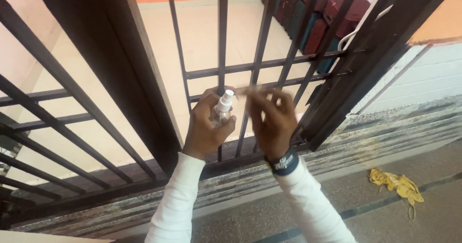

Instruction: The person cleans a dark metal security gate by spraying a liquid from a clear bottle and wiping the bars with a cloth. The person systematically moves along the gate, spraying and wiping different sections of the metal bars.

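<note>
A small clear spray bottle [222, 109] with a white nozzle stands nearly upright, its top tilted slightly right, at the scene's middle, close before the dark barred gate [269, 65].

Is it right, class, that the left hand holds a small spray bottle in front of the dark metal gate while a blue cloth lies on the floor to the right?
Not quite: the head view shows the cloth is yellow, not blue. The left hand does hold the spray bottle before the gate.
</note>
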